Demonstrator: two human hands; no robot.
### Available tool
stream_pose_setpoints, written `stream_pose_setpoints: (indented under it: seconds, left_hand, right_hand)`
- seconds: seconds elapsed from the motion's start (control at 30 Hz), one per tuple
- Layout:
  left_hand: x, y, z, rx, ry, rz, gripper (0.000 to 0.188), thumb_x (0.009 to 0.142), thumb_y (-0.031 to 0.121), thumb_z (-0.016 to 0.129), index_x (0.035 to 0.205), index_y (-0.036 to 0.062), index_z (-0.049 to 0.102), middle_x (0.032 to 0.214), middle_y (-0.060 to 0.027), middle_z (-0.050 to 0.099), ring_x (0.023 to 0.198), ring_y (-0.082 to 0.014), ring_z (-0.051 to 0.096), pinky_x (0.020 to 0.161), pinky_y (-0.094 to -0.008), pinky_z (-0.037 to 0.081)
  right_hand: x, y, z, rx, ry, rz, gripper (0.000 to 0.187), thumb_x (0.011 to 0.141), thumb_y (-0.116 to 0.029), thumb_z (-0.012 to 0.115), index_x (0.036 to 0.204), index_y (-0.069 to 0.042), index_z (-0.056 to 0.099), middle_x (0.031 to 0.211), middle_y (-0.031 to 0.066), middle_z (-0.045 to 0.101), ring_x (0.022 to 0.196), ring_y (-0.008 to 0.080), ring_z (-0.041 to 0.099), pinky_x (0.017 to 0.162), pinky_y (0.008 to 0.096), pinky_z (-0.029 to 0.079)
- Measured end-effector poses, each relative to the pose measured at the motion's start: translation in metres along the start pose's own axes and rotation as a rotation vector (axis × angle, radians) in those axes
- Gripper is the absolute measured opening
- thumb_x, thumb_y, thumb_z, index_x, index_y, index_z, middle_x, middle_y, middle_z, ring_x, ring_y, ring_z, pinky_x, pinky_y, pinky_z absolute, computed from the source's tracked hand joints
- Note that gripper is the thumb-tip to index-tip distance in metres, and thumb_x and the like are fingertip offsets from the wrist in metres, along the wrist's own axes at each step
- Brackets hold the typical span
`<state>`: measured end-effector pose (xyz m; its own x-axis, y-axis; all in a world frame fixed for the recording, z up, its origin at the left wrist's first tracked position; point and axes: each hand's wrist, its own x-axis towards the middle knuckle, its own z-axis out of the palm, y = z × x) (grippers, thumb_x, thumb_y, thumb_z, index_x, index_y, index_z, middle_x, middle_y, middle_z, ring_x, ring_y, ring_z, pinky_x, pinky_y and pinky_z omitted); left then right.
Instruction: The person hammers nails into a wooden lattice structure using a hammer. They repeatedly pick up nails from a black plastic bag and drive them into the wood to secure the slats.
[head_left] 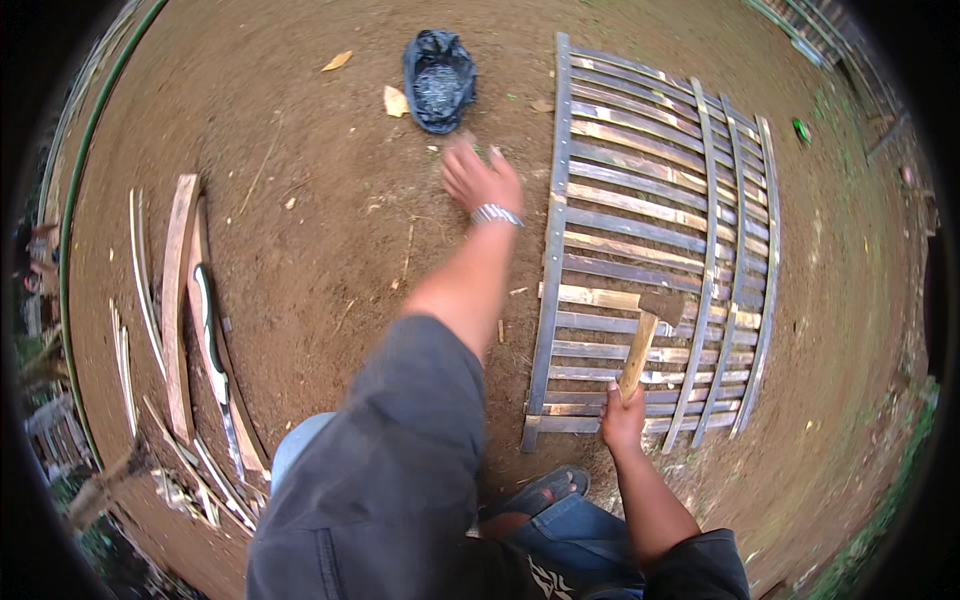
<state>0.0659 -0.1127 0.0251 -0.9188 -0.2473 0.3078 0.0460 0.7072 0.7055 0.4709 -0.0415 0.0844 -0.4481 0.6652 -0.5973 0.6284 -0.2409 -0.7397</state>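
My left hand [483, 185], with a metal watch strap at the wrist, reaches out just short of a black plastic bag [440, 85]. Its fingers are slightly blurred but look apart, with nothing in them. The bag stands open on the ground and holds a heap of small shiny pieces that look like nails. My right hand [624, 420] is closed round the wooden handle of a hammer [638, 355]. The hammer's rusty brown head is raised over a slatted bamboo panel [635, 220], whose slats are crossed by several long dark strips.
Wooden boards [181, 310] lie on the left, with a long tool [208, 310] on them that has a dark and white handle and a silvery blade. Thin bamboo strips [205, 480] are scattered nearby. Dry leaves [395, 101] lie beside the bag. A green hose [72, 210] curves along the left.
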Motion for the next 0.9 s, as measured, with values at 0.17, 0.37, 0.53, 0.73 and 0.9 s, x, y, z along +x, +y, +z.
stream_pose_setpoints:
  seconds: [0.17, 0.37, 0.53, 0.73, 0.9]
  left_hand:
    - [0.153, -0.024, -0.001, 0.599, -0.698, 0.237, 0.087, 0.091, 0.035, 0.07, 0.162, 0.0169, 0.024, 0.166, -0.0066, 0.033, 0.153, -0.0336, 0.024, 0.122, -0.0564, 0.022]
    - [0.176, -0.038, -0.013, 0.746, -0.744, 0.564, 0.041, 0.09, 0.015, 0.057, 0.129, 0.0128, 0.068, 0.131, -0.0159, 0.066, 0.121, -0.0328, 0.063, 0.111, -0.0489, 0.042]
    - [0.142, -0.048, -0.057, 0.556, -0.867, 0.817, 0.04, 0.087, 0.009, 0.056, 0.125, 0.0102, 0.069, 0.114, -0.0197, 0.067, 0.106, -0.0382, 0.065, 0.098, -0.0469, 0.051]
    - [0.079, -0.076, -0.204, 0.5, -1.238, 0.874, 0.035, 0.088, 0.008, 0.059, 0.122, 0.0072, 0.07, 0.102, -0.0212, 0.065, 0.097, -0.0387, 0.066, 0.087, -0.0459, 0.055]
    - [0.042, -0.089, -0.224, 0.265, -1.556, 0.515, 0.034, 0.093, 0.025, 0.07, 0.116, 0.0002, 0.07, 0.11, -0.0229, 0.067, 0.102, -0.0399, 0.067, 0.089, -0.0468, 0.054]
  right_hand:
    - [-0.035, 0.042, -0.027, -0.254, 0.018, -0.043, 0.014, 0.101, -0.014, 0.06, 0.108, -0.005, 0.051, 0.069, 0.0023, 0.055, 0.053, 0.0105, 0.053, 0.047, 0.0298, 0.044]
    - [-0.081, 0.033, -0.008, 0.003, -0.016, 0.253, 0.02, 0.102, -0.017, 0.063, 0.109, -0.005, 0.05, 0.069, 0.0023, 0.054, 0.051, 0.0122, 0.054, 0.045, 0.0308, 0.045]
    - [-0.081, 0.028, -0.008, 0.037, -0.043, 0.307, 0.019, 0.102, -0.017, 0.063, 0.11, -0.005, 0.05, 0.069, 0.0024, 0.054, 0.051, 0.0114, 0.053, 0.045, 0.0294, 0.045]
    - [-0.063, 0.009, -0.01, 0.019, -0.057, 0.225, 0.02, 0.102, -0.016, 0.062, 0.115, -0.006, 0.05, 0.073, 0.0025, 0.055, 0.054, 0.0108, 0.052, 0.046, 0.0283, 0.045]
    - [-0.056, 0.01, -0.019, -0.006, -0.045, 0.198, 0.023, 0.101, -0.018, 0.065, 0.116, -0.006, 0.051, 0.071, 0.0023, 0.055, 0.053, 0.0112, 0.052, 0.045, 0.0287, 0.044]
